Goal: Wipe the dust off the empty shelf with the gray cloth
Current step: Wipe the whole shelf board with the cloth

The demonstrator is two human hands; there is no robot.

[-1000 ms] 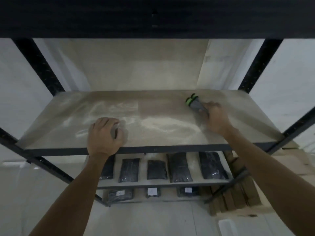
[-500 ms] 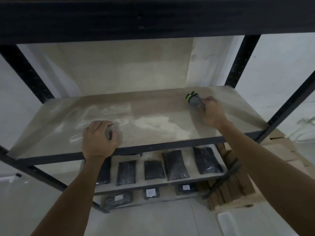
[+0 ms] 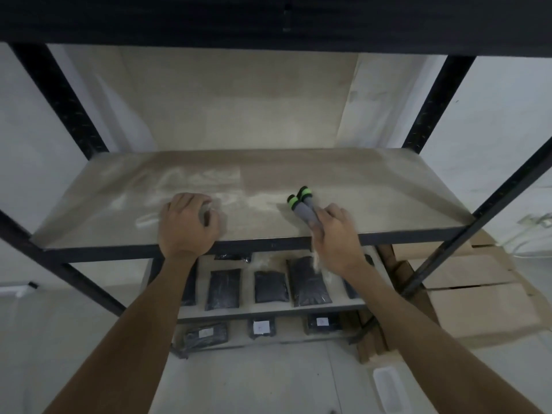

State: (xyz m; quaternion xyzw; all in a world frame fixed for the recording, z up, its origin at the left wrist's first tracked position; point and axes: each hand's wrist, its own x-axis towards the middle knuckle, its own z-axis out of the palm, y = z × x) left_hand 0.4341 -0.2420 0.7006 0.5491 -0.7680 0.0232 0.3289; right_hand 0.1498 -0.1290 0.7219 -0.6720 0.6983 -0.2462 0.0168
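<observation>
So the right hand (image 3: 339, 234) is wrapped around a gray cloth thing with two bright green-tipped ends (image 3: 302, 205), those ends poking out past the fingers toward the back of the shelf. The hand sits right at the front edge, cloth pressed onto the board, and a bit of pale dust hangs just under the edge below the wrist. The left hand (image 3: 187, 224) is off to the side, well apart from the cloth, fingers curled down and resting on the front lip; something small and grayish shows between thumb and fingers but honestly can't tell what it is or whether it's gripped.

The pale wooden shelf board in a black metal frame (image 3: 373, 186) has whitish dust streaks across the middle and left, cleaner-looking brown toward the right. Below, a lower shelf holds a row of flat black packets (image 3: 270, 286), more labelled ones under that. Brown cardboard boxes (image 3: 466, 282) are stacked right of the rack, white walls all round
</observation>
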